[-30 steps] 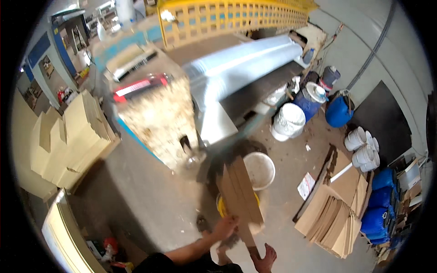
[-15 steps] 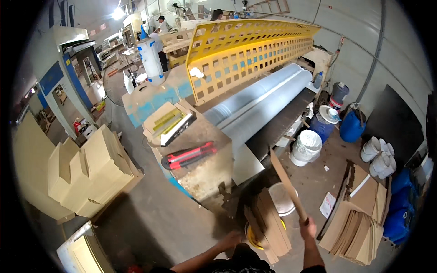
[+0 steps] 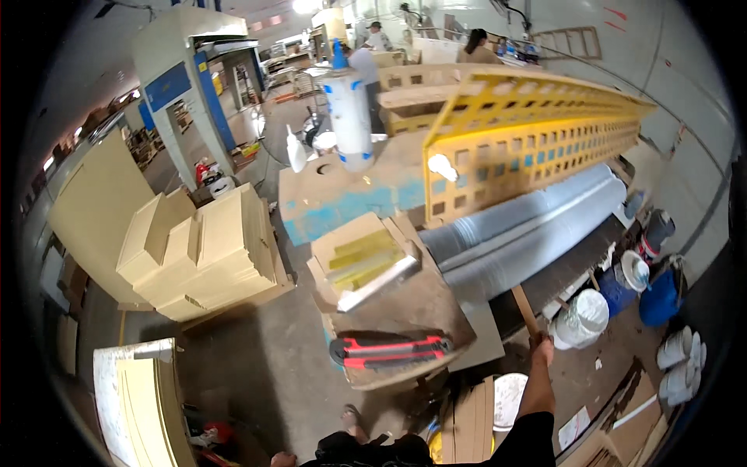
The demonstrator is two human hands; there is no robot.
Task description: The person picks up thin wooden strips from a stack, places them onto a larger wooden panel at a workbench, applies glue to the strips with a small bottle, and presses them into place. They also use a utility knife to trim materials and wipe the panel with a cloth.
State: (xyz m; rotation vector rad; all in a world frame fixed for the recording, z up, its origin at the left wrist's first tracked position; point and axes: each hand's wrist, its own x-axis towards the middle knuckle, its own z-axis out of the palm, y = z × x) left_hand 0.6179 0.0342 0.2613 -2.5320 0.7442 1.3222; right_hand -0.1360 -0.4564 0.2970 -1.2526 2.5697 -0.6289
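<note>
Right hand point(image 3: 542, 348) closed around the lower end of a narrow brown wooden strip point(image 3: 524, 309), held upright beside the grey machine rollers point(image 3: 529, 226); white plastic bucket point(image 3: 580, 317) just beside; left hand not visible.

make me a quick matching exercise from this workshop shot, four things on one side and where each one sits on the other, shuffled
Things:
1. red and black tool
2. thin wooden strip
3. stack of cardboard sheets
4. white bucket

Places:
A. on the floor, right of the grey rolls
B. held up in the right hand
C. on the brown bench near its front edge
D. on the floor at left

Pairs: 1-C, 2-B, 3-D, 4-A
</note>
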